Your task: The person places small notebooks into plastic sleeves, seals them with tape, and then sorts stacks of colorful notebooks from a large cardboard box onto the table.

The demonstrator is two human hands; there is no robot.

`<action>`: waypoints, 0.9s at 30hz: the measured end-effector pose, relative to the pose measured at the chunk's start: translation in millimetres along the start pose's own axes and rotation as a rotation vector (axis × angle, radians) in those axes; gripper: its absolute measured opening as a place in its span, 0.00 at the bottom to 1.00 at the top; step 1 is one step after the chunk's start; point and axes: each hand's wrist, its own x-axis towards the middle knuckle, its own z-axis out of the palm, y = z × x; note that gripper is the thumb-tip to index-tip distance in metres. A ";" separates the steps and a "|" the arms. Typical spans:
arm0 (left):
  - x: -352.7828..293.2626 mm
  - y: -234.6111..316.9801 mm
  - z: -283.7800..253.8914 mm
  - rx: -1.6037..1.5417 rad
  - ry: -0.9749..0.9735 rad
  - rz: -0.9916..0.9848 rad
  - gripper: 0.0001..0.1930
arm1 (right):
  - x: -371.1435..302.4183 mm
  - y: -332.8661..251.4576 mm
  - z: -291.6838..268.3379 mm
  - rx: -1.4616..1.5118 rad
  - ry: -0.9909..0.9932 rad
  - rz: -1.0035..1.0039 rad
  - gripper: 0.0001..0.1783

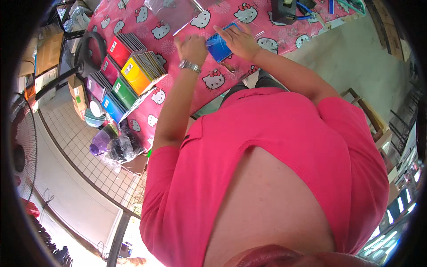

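A small blue spiral notebook (219, 48) lies on the pink table cover, with a glossy film-like sheen across its face. My right hand (241, 42) holds it at the far right corner, fingers reaching over its top. Just left of the notebook is my left hand (192, 48), a metal watch on the wrist. Its fingers are curled closed, and what they hold, if anything, is too small to make out. A clear plastic sheet (171, 13) lies beyond my hands.
Stacks of spiral notebooks in red (119, 52), yellow (135, 75), green (123, 93) and other colours stand to the left. A black ring-shaped stand (86, 53), a purple bottle (101, 140) and a fan (20, 151) are farther left. A dark tool (283, 11) sits at the far right.
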 end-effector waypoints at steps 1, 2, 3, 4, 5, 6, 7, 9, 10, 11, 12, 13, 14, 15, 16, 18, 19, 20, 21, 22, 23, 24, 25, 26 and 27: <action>-13.0 -7.4 0.4 0.054 -0.015 0.022 0.14 | -1.1 -1.9 1.1 -0.016 0.001 0.035 0.22; -23.7 -10.9 0.8 0.109 -0.029 0.049 0.11 | -2.7 -2.4 3.6 -0.022 -0.021 0.018 0.21; -33.8 -5.8 2.5 0.088 0.069 0.100 0.13 | -6.2 -1.6 5.8 -0.028 -0.049 0.000 0.21; -42.6 2.8 5.1 0.064 0.166 0.155 0.14 | -10.0 0.2 7.8 -0.035 -0.077 -0.016 0.21; -46.6 12.1 5.7 0.040 0.268 0.201 0.15 | -11.3 1.6 9.1 -0.031 -0.057 -0.010 0.20; -40.8 23.6 8.2 -0.087 0.441 0.265 0.18 | -11.7 1.2 8.9 -0.026 -0.036 -0.014 0.19; -31.9 33.3 14.1 -0.111 0.423 0.235 0.18 | -12.7 0.8 8.4 -0.022 -0.016 -0.016 0.19; -12.3 42.5 35.2 -0.167 0.399 0.168 0.18 | -10.1 0.7 -6.4 0.003 -0.109 -0.035 0.18; -8.4 39.9 44.8 -0.158 0.414 0.133 0.16 | -9.4 -1.9 -15.4 0.016 -0.157 -0.046 0.18; -0.2 39.9 49.5 -0.158 0.433 0.142 0.15 | -16.6 -1.5 -23.2 0.090 -0.196 -0.005 0.19; 0.2 38.5 52.6 -0.155 0.443 0.134 0.15 | -30.6 -5.9 -33.4 0.179 -0.238 0.026 0.19; 0.5 37.3 55.8 -0.150 0.453 0.123 0.14 | -41.3 -8.6 -39.7 0.269 -0.280 0.055 0.20; 2.5 40.1 55.2 -0.165 0.428 0.126 0.13 | -52.3 -10.8 -37.8 0.260 -0.221 0.068 0.21; 4.0 42.0 52.8 -0.177 0.403 0.129 0.11 | -62.4 -17.1 -32.8 0.252 -0.161 0.081 0.23; 5.0 43.6 50.3 -0.188 0.377 0.131 0.10 | -69.9 -19.6 -26.3 0.244 -0.101 0.093 0.25; 2.8 50.2 35.5 -0.168 0.251 0.076 0.08 | -61.1 -16.4 -22.5 0.238 -0.183 0.021 0.30; 3.0 54.4 30.7 -0.158 0.185 0.051 0.08 | -54.9 -15.6 -20.4 0.235 -0.226 -0.012 0.33; 1.9 55.8 30.4 -0.121 0.174 0.067 0.08 | -48.8 -20.0 -16.0 0.220 -0.302 0.008 0.34; 3.9 56.7 30.3 -0.083 0.164 0.090 0.08 | -40.9 -24.0 -10.3 0.201 -0.377 0.033 0.36; 5.3 57.6 30.1 -0.046 0.155 0.114 0.08 | -36.5 -26.1 -7.2 0.182 -0.452 0.060 0.37; 5.5 58.6 31.3 -0.036 0.169 0.126 0.08 | -33.5 -22.4 -11.2 0.199 -0.440 0.047 0.38; 2.0 58.3 32.4 -0.027 0.183 0.140 0.08 | -32.4 -19.1 -16.8 0.215 -0.428 0.036 0.39; 1.3 58.7 33.3 -0.018 0.197 0.154 0.08 | -32.5 -13.8 -22.1 0.231 -0.416 0.026 0.39; 1.5 61.4 30.6 0.011 0.134 0.143 0.09 | -37.0 -0.3 -22.0 0.308 -0.283 -0.040 0.32; 0.0 61.6 35.0 0.040 0.152 0.120 0.09 | -34.5 15.5 -29.2 0.435 -0.192 0.057 0.30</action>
